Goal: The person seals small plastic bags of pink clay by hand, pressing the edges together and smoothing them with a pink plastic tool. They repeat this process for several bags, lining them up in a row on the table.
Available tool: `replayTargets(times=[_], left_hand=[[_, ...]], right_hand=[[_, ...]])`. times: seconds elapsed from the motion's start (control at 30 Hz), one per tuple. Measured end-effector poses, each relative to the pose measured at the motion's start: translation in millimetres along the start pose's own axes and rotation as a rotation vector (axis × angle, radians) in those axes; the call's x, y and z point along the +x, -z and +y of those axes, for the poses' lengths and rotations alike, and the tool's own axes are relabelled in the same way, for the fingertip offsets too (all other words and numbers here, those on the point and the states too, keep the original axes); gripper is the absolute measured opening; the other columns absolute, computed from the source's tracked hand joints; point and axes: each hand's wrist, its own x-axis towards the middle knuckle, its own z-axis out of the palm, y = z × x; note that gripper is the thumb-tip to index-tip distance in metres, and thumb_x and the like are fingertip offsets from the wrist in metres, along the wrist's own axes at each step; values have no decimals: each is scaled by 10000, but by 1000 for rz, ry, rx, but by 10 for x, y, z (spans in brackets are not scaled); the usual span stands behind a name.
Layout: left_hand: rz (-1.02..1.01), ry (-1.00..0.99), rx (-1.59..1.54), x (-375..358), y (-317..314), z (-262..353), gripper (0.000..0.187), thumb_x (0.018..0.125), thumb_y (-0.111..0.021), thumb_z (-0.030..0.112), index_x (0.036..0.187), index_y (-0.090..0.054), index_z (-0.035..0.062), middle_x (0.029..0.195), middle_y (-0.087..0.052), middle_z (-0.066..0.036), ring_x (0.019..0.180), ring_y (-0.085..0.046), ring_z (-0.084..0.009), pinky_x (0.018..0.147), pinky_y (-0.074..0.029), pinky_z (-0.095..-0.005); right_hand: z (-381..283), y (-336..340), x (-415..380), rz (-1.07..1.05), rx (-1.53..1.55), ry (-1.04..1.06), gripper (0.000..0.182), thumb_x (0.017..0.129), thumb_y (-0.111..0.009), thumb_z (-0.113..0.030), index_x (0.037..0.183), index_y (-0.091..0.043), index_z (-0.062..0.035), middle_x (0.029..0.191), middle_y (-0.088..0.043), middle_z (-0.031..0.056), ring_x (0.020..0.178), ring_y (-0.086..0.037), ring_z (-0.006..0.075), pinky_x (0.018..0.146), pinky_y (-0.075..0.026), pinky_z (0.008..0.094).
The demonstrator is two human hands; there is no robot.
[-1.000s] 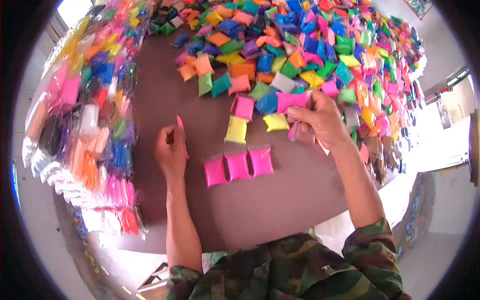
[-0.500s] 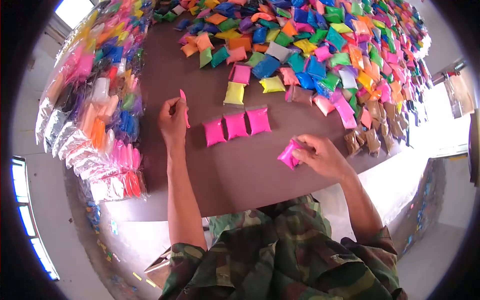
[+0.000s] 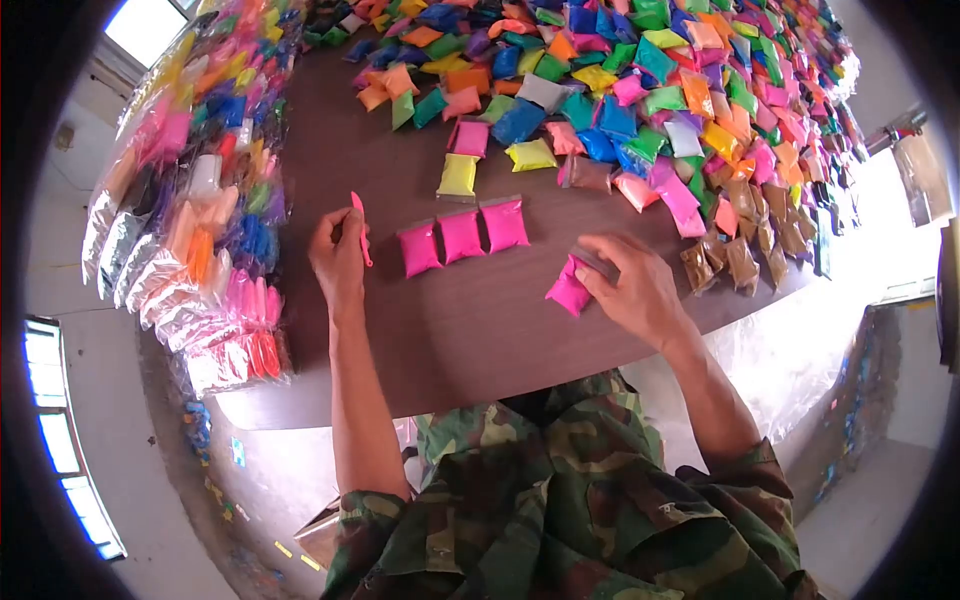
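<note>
My left hand [image 3: 340, 262] pinches a thin pink plastic tool [image 3: 361, 228] upright above the left part of the table. Between the fingers and thumb of my right hand [image 3: 638, 290] is the top edge of a bright pink packet [image 3: 568, 291]. Three more bright pink packets, the middle one [image 3: 461, 236] among them, lie side by side in a slightly slanted row between my hands. Just behind that row a yellow packet [image 3: 458, 175] lies below a pink packet [image 3: 468, 139].
Several packets of many colours form a large heap [image 3: 610, 80] across the back and right of the brown table [image 3: 400, 350]. Brown packets [image 3: 742, 265] lie at the right edge. Clear bags of coloured pieces [image 3: 205, 240] are piled along the left side.
The head view has shifted slightly. My right hand has turned a little over the pink packet, which now hangs lower from the fingers. My left hand still holds the pink tool.
</note>
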Motion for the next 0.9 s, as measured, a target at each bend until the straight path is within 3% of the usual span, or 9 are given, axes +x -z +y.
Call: replayTargets(times=[0.03,0.13,0.23,0.43,0.9], left_hand=[[1,4,0,-54,26,-2,161,1006,-730,168,1023,-742,9,832,-694,-10,727,-595,-50,630,-459,-222],[-10,-21,42,-173,76,-7,170,1008,-735,177,1025,-741,9,831,-692,-7,719,-586,-50,624,-456,-223],[-5,-6,68,-204,52,29,175,1008,-739,192,1045,-747,22,858,-690,-8,733,-580,-55,635,-452,-231],[-13,-48,147,-200,46,-11,164,1005,-731,180,1032,-750,19,832,-688,0,706,-562,-49,613,-441,-234],[-2,-81,90,-196,35,-47,146,1010,-711,153,992,-731,9,782,-670,11,669,-543,-37,589,-430,-237]], right_hand=[[1,-24,-31,136,-73,121,350,931,-764,-214,1245,-729,-63,1178,-734,116,1078,-698,358,884,-552,451],[-95,-31,-239,42,-231,272,504,910,-783,-248,1357,-674,-41,1445,-615,128,1297,-604,337,1050,-494,502],[-187,-242,-516,-62,-316,317,604,916,-777,-306,1404,-629,16,1542,-541,158,1410,-528,333,1150,-418,540],[-136,-359,-595,-69,-294,279,740,939,-753,-396,1505,-541,31,1627,-466,185,1514,-429,339,1210,-363,535],[-77,-313,-605,-66,-253,307,758,927,-768,-383,1510,-528,38,1621,-470,191,1512,-431,375,1226,-345,553]])
